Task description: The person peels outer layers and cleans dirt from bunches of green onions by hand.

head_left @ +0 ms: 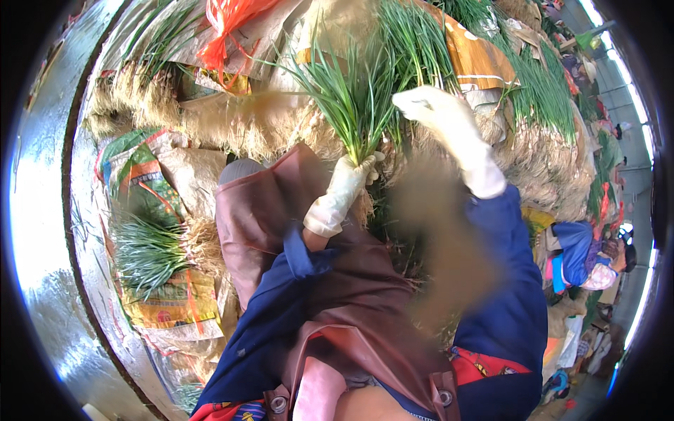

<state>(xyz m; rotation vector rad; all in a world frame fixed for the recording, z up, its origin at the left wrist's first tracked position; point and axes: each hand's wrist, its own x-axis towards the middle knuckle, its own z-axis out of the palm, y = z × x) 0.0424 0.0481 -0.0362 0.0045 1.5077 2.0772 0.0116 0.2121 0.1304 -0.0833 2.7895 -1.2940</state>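
My left hand (347,179), in a whitish glove, is closed around the lower stems of a bunch of spring onions (354,105). Their long green leaves fan upward, while pale roots show below the grip. Just right of these leaves is my right hand (435,116), gloved too, raised with its fingers drawn together and pointing left. Whether anything is pinched in those fingers I cannot make out. Behind the hands stand more spring onions (421,45), green tops away from me. A brown apron (281,196) covers my lap, and a brown blur hides part of the space by my right forearm.
Spring onions (151,249) lie on sacks (168,302) at the left. A row of pale roots (239,130) crosses ahead, with a red plastic bag (228,31) beyond. More spring onions (544,102) stand at right. Another person (576,256) sits farther right. A wet, shiny floor (45,175) borders the left.
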